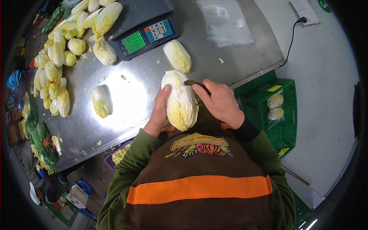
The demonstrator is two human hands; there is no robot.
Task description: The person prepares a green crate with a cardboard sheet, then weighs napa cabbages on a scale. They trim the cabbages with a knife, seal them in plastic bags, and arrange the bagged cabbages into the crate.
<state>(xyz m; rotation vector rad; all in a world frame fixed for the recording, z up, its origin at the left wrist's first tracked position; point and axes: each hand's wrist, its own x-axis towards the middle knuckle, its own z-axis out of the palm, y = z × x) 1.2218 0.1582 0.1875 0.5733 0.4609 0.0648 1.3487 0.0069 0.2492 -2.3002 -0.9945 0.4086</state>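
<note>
Over the near edge of the steel table [126, 103], the left hand [158, 113] curls its fingers round the middle of the pale yellow-white leafy cabbage head [180, 105], probably firm yet easily bruised, while the right hand [221, 102] is clamped on a dark knife [191, 82].

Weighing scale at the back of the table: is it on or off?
On. The scale has its green display lit, with dark digits showing on it.
</note>
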